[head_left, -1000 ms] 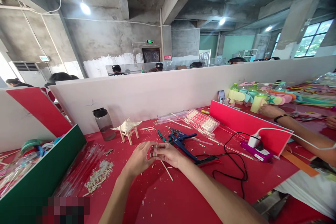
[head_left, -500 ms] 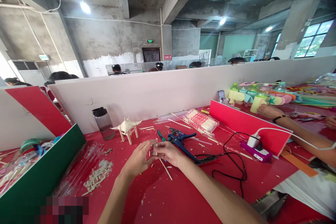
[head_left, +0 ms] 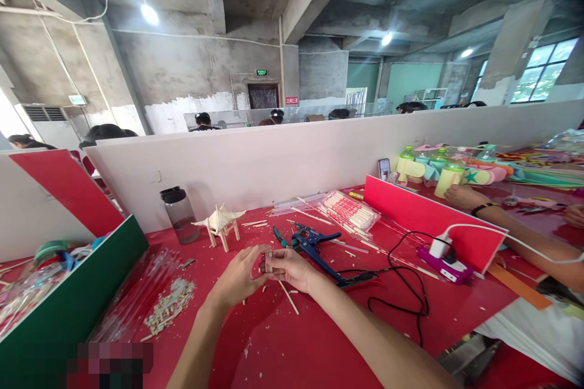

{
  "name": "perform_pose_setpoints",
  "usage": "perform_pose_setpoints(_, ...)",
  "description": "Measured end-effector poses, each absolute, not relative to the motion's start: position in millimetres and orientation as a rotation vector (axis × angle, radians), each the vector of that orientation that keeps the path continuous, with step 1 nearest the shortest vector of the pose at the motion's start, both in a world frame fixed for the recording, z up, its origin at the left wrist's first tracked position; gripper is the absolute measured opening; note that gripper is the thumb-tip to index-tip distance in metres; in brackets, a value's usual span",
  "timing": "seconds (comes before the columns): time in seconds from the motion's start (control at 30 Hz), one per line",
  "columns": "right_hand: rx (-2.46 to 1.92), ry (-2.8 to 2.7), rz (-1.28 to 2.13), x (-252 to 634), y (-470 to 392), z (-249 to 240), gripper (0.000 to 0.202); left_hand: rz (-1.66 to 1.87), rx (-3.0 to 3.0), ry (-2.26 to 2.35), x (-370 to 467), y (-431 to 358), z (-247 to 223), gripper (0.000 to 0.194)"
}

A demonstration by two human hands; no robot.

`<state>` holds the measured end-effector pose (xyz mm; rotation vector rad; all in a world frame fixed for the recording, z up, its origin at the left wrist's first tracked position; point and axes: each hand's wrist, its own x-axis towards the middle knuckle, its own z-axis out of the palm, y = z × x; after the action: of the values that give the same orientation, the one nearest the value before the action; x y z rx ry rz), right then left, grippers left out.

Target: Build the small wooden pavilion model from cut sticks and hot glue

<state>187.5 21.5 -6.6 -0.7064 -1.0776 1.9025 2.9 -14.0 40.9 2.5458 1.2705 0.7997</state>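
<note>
Several sticks [head_left: 269,263] in two-handed grip [head_left: 292,268]

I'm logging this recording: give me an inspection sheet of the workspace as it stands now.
Surface: red table, strewn with small scraps.
Work things: a few short sticks between the hands; a roofed stick model standing beyond them.
Clutter: offcut pile at left; blue-handled pliers and bagged sticks beyond the right hand; dark-lidded bottle by the partition.
Hands: right hand grips the short sticks; left hand has fingers at them, exact grip unclear.
Cables: black cable looped on the table; white cable runs from the purple power strip.
Surroundings: a co-worker's hand at right, past the red divider.
</note>
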Motion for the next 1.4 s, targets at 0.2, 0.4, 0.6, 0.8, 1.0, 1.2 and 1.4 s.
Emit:
perform_pose_setpoints(0.2,-0.705,-1.056,1.868,188.5,19.1,-1.1,0.045,0.813,2.547,1.201,6.4,-15.6,41.6,0.045)
perform_pose_setpoints(0.4,-0.678,-1.077,1.863,188.0,19.0,-1.2,0.043,0.805,2.52,1.19,6.9,-17.6,43.1,0.047)
perform_pose_setpoints(0.6,-0.685,-1.086,1.892,188.9,20.0,-2.9,0.042,0.802,2.544,1.202,5.2,-15.4,41.9,0.049)
perform_pose_setpoints(0.8,-0.705,-1.091,1.92,188.3,20.7,-6.1,0.043,0.754,2.587,1.232,4.9,-15.1,42.8,0.049)
perform_pose_setpoints(1.0,-0.732,-1.083,1.91,187.4,18.3,-2.7,0.044,0.744,2.615,1.225,5.0,-15.9,44.5,0.046)
perform_pose_setpoints(1.2,-0.707,-1.083,1.895,188.4,19.7,-3.8,0.043,0.72,2.638,1.233,6.1,-15.8,44.4,0.047)
perform_pose_setpoints(1.4,-0.679,-1.126,1.877,188.8,18.7,-2.7,0.043,0.712,2.588,1.202,1.0,-13.6,40.6,0.05)
